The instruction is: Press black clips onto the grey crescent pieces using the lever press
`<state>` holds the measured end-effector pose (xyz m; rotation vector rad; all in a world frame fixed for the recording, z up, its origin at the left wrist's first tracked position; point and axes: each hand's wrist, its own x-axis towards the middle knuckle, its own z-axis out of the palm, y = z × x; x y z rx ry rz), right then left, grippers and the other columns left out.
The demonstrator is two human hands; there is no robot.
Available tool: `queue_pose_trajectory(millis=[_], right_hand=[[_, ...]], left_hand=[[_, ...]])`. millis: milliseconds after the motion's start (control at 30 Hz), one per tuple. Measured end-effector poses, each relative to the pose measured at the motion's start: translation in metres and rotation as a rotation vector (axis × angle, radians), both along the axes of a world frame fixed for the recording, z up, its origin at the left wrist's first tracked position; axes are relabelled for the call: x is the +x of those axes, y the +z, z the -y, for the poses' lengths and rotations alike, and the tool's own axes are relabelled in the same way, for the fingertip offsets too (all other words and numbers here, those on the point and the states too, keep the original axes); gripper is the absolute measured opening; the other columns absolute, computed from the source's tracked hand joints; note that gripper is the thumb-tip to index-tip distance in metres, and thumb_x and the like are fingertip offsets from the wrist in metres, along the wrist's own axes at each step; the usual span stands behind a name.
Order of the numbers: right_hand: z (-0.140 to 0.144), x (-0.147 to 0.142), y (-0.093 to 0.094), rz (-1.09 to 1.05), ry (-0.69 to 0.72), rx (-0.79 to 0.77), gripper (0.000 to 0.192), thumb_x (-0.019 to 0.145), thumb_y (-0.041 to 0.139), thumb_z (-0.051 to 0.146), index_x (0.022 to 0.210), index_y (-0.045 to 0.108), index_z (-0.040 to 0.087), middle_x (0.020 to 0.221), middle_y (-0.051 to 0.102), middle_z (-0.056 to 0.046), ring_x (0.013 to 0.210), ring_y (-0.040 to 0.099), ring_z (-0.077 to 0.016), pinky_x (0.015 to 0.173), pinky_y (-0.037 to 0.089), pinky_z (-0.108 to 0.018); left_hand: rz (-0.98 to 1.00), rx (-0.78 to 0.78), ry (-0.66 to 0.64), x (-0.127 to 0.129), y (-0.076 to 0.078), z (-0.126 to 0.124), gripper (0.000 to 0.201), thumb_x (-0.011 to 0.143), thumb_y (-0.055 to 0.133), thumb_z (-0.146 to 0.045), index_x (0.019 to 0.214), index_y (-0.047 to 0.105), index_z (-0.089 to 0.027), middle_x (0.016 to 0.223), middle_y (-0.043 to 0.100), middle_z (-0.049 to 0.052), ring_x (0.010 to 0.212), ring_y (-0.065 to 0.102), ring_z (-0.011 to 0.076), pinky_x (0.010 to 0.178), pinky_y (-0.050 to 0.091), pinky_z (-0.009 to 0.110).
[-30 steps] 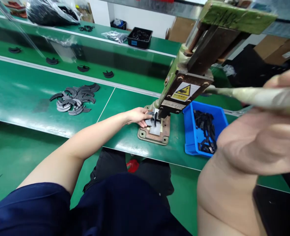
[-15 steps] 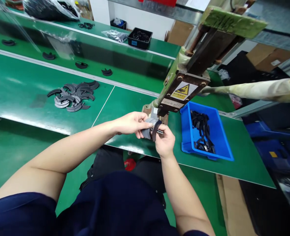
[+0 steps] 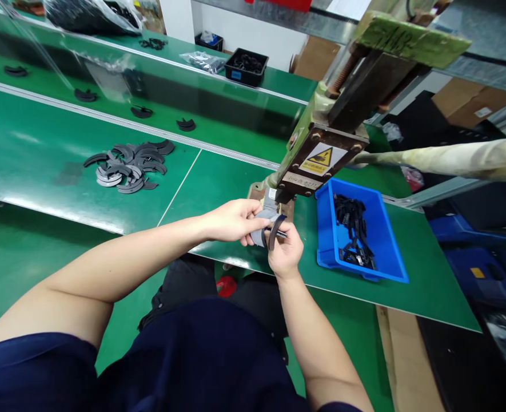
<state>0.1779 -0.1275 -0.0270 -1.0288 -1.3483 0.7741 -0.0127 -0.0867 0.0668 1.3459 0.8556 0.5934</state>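
Observation:
My left hand (image 3: pixel 238 222) is closed on a grey curved plastic piece (image 3: pixel 258 237), thumb on top. Close beside it, my right hand (image 3: pixel 287 252) pinches a black curved strip (image 3: pixel 275 231), held against or just next to the grey piece. A thin dark part shows between the right fingers; its kind is hard to make out. Both hands are right in front of the base of a green hand press (image 3: pixel 308 151), under its dark ram block with a yellow warning label. Fingers hide where the two pieces meet.
Right of the press stands a blue bin (image 3: pixel 381 229) with small black parts. A pile of grey and black curved pieces (image 3: pixel 130 166) lies on the green bench at left. Several black curved parts rest along the green strip behind. A black tray (image 3: pixel 246 67) sits farther back.
Both hands have shifted slightly toward me with the pieces still in them. The black strip is turned a little more upright. The whole view has moved slightly.

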Motion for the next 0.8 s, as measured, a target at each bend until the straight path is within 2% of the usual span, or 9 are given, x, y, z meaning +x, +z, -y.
queue_pose_trajectory(millis=[167, 267, 367, 500, 567, 633, 700, 800], right_hand=[[0.006, 0.001, 0.006, 0.033, 0.0, 0.042, 0.025, 0.092, 0.075, 0.045, 0.097, 0.065, 0.023, 0.088, 0.071, 0.0, 0.078, 0.067, -0.0139, 0.074, 0.057, -0.031], [0.006, -0.003, 0.008, 0.076, 0.006, 0.057, 0.023, 0.096, 0.069, 0.044, 0.096, 0.062, 0.023, 0.087, 0.07, -0.001, 0.077, 0.067, -0.014, 0.071, 0.057, -0.03], [0.002, -0.003, 0.008, 0.149, 0.01, 0.065, 0.019, 0.099, 0.064, 0.041, 0.107, 0.062, 0.024, 0.094, 0.073, -0.003, 0.078, 0.069, -0.0145, 0.071, 0.058, -0.031], [-0.002, 0.008, 0.014, 0.302, 0.0, 0.132, 0.018, 0.098, 0.066, 0.037, 0.112, 0.066, 0.025, 0.102, 0.075, -0.005, 0.09, 0.071, -0.0178, 0.083, 0.059, -0.036], [-0.002, 0.013, 0.018, 0.381, -0.003, 0.175, 0.014, 0.097, 0.067, 0.035, 0.106, 0.068, 0.025, 0.098, 0.074, -0.005, 0.091, 0.07, -0.019, 0.085, 0.058, -0.038], [-0.002, 0.015, 0.022, 0.443, 0.002, 0.209, 0.011, 0.096, 0.066, 0.033, 0.103, 0.067, 0.024, 0.095, 0.073, -0.005, 0.088, 0.068, -0.0192, 0.082, 0.056, -0.038], [-0.002, 0.016, 0.026, 0.49, 0.015, 0.235, 0.009, 0.097, 0.065, 0.031, 0.102, 0.067, 0.024, 0.093, 0.072, -0.005, 0.086, 0.067, -0.019, 0.08, 0.055, -0.037], [-0.001, 0.015, 0.027, 0.534, 0.041, 0.265, 0.008, 0.098, 0.063, 0.03, 0.101, 0.068, 0.024, 0.092, 0.073, -0.005, 0.085, 0.067, -0.0186, 0.081, 0.056, -0.038]], left_hand=[[0.086, -0.162, -0.052, 0.0, -0.005, 0.001, 0.047, 0.086, 0.086, -0.056, 0.089, 0.058, -0.018, 0.067, 0.073, 0.003, 0.048, 0.068, 0.0126, 0.047, 0.055, 0.02], [0.134, -0.268, -0.088, -0.002, -0.009, -0.004, 0.051, 0.081, 0.09, -0.059, 0.09, 0.06, -0.018, 0.066, 0.073, 0.005, 0.048, 0.067, 0.0129, 0.047, 0.054, 0.02], [0.109, -0.228, -0.045, -0.006, -0.013, -0.014, 0.052, 0.08, 0.09, -0.059, 0.089, 0.059, -0.018, 0.067, 0.072, 0.004, 0.05, 0.067, 0.0131, 0.048, 0.055, 0.022], [0.011, -0.068, 0.004, -0.012, -0.013, -0.021, 0.048, 0.087, 0.084, -0.059, 0.088, 0.057, -0.019, 0.067, 0.068, 0.002, 0.052, 0.063, 0.013, 0.05, 0.052, 0.025], [-0.056, 0.138, 0.115, -0.014, -0.01, -0.018, 0.042, 0.09, 0.081, -0.055, 0.093, 0.06, -0.019, 0.074, 0.067, 0.001, 0.058, 0.061, 0.012, 0.054, 0.049, 0.025], [-0.14, 0.408, 0.226, -0.015, -0.007, -0.013, 0.035, 0.092, 0.08, -0.051, 0.094, 0.062, -0.02, 0.082, 0.064, 0.001, 0.065, 0.057, 0.0114, 0.058, 0.047, 0.025], [-0.218, 0.611, 0.214, -0.014, -0.006, -0.008, 0.032, 0.093, 0.078, -0.047, 0.086, 0.062, -0.02, 0.085, 0.059, 0.001, 0.069, 0.053, 0.0119, 0.061, 0.044, 0.026], [-0.26, 0.684, 0.125, -0.011, -0.012, -0.005, 0.035, 0.095, 0.074, -0.043, 0.075, 0.058, -0.02, 0.081, 0.052, 0.0, 0.069, 0.049, 0.0127, 0.061, 0.041, 0.028]])
